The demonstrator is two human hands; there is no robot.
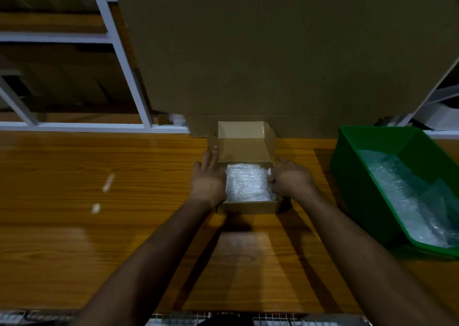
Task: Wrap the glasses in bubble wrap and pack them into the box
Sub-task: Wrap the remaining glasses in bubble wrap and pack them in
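Since the box on the desk already holds a white bundle of bubble wrap that fills it nearly wall to wall, the packing looks close to done; no bare glass shows anywhere, so the glasses are presumably inside that bundle, though the wrap hides them and I cannot tell how many there are. Its lid stands open at the far side, against a tall sheet of cardboard, so closing looks like the step left. At the right of the desk, well apart from the box, a green bin holds more bubble wrap, which may mean further wrapping remains or may be spare stock. Both forearms reach forward from the near edge and converge on the box, 1 on each side. The left hand lies flat along the left wall, its fingers straight and pointing toward the lid, gripping nothing. The right hand sits at the right wall with its fingers curled down over the rim and touching the edge of the wrap; whether they pinch the wrap, clasp the wall or only press I cannot tell.
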